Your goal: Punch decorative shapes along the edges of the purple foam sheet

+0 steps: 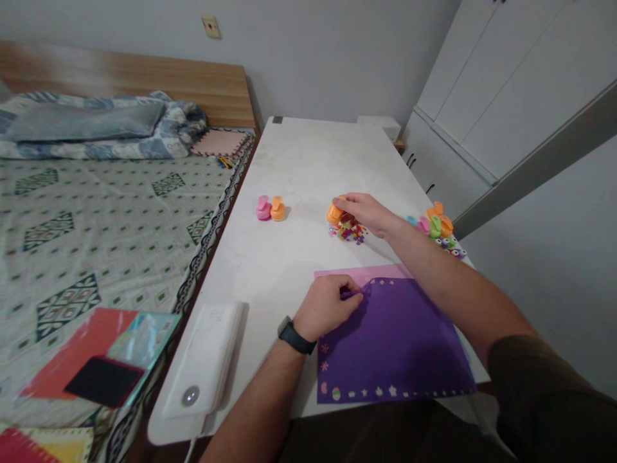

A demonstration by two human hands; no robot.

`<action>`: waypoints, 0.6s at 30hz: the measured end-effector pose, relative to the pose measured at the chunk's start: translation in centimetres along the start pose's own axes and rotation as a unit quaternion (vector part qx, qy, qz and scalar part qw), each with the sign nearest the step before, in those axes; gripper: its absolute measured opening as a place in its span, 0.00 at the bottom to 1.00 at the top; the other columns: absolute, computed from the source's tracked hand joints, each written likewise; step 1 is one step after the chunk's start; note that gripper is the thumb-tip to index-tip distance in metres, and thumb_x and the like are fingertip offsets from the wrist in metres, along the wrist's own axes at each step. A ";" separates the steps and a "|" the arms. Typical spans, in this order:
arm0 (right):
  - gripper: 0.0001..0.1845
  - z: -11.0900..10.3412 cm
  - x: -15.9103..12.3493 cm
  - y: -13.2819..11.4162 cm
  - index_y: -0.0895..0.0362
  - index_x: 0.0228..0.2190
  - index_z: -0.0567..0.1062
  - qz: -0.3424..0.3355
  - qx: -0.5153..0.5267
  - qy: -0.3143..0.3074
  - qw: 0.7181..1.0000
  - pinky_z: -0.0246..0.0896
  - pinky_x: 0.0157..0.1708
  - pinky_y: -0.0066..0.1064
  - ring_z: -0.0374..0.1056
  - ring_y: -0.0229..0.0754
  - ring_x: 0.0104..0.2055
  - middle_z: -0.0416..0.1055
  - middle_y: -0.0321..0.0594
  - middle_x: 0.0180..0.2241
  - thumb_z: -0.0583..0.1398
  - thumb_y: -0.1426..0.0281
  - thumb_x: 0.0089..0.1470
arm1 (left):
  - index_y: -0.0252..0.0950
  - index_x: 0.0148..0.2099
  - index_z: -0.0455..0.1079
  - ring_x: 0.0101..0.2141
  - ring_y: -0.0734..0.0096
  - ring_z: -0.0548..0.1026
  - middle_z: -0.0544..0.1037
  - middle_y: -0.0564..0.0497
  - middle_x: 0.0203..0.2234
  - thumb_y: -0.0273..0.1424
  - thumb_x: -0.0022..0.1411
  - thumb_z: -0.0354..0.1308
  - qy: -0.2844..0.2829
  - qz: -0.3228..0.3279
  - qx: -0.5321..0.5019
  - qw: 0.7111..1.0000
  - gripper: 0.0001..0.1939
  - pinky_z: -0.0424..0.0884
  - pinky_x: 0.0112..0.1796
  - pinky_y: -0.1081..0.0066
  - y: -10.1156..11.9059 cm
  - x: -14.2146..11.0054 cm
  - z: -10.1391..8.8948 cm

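Observation:
My left hand (328, 307) is closed in a pinch on the upper left corner of a purple paper sheet (395, 341) with small shapes punched along its edges. The sheet lies on a pink sheet (337, 275) on the white table (289, 167). My right hand (369, 212) reaches further out and grips a small orange craft punch (333, 213). Just below that punch lies a heap of colourful punched-out bits (349, 233).
A pink punch (263, 208) and an orange punch (277, 208) stand together mid-table. Several more punches (436, 225) cluster at the right edge. A white device (202, 363) lies at the near left corner. A bed (96, 212) with coloured papers (96, 354) flanks the table on the left.

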State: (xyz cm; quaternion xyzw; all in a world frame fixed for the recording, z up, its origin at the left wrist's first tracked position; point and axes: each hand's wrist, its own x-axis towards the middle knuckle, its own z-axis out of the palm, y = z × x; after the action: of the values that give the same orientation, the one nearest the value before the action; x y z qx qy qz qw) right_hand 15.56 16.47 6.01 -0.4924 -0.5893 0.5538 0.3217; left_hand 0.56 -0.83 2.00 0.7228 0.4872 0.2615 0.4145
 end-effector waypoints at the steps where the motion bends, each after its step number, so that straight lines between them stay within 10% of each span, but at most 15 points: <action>1: 0.20 0.6 0.8 -0.1 0.57 0.36 0.75 0.011 -0.010 0.004 1.000 0.60 0.21 0.25 0.70 0.36 0.27 0.79 0.44 0.33 0.67 0.53 0.56 | 0.39 0.36 0.79 0.31 0.70 0.76 0.82 0.54 0.30 0.34 0.62 0.61 0.004 0.000 0.000 1.000 0.07 0.67 0.35 0.70 0.0 0.0 0.0; 18: 0.19 9.7 11.2 0.1 0.60 0.27 0.76 0.061 -0.186 0.017 0.981 0.55 0.23 0.28 0.62 0.37 0.22 0.67 0.38 0.18 0.63 0.57 0.60 | 0.38 0.35 0.78 0.30 0.69 0.75 0.82 0.52 0.30 0.34 0.61 0.59 0.012 -0.006 0.005 1.000 0.08 0.65 0.33 0.70 0.0 0.0 -0.3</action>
State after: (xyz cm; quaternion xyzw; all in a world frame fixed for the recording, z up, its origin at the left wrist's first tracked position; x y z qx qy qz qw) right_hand 3.13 23.66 2.27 -0.5876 -0.6454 0.4450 0.2004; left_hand 0.38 -0.71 2.15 0.7188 0.4978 0.2650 0.4066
